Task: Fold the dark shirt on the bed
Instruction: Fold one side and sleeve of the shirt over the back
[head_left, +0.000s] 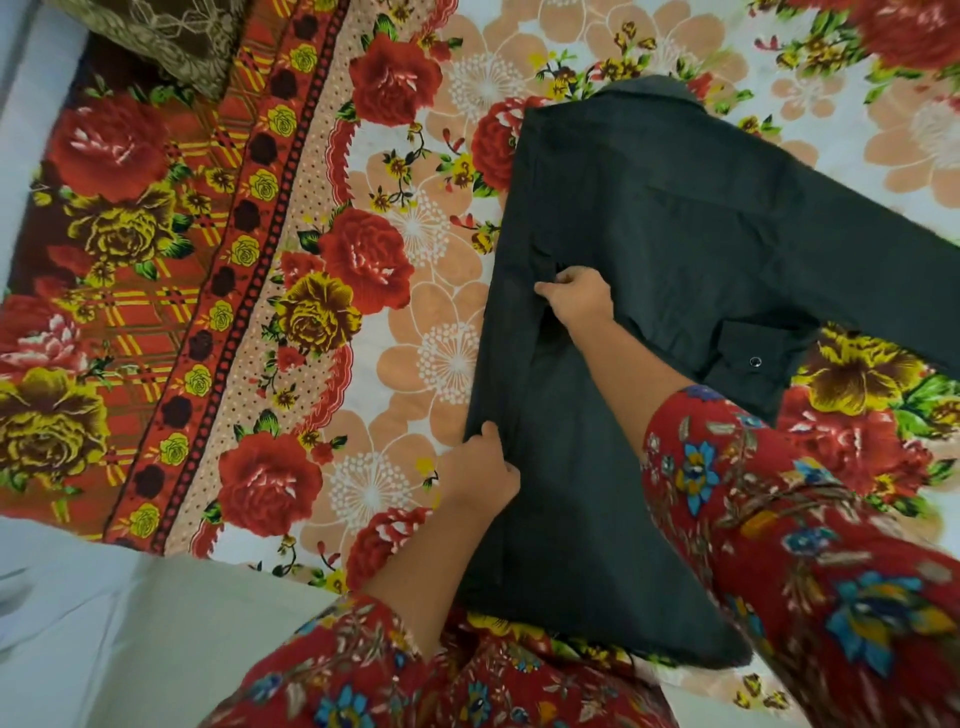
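Dark shirt (675, 249) on floral bedsheet (363, 156), left hand (480, 470) and right hand (576, 299) pinching its folded edge

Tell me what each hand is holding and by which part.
Both hold the dark shirt: the left hand pinches its folded left edge near the hem, the right hand pinches the same fold higher up.

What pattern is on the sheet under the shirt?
The sheet has big red and yellow roses on cream, seen in the head view.

No legible text anywhere
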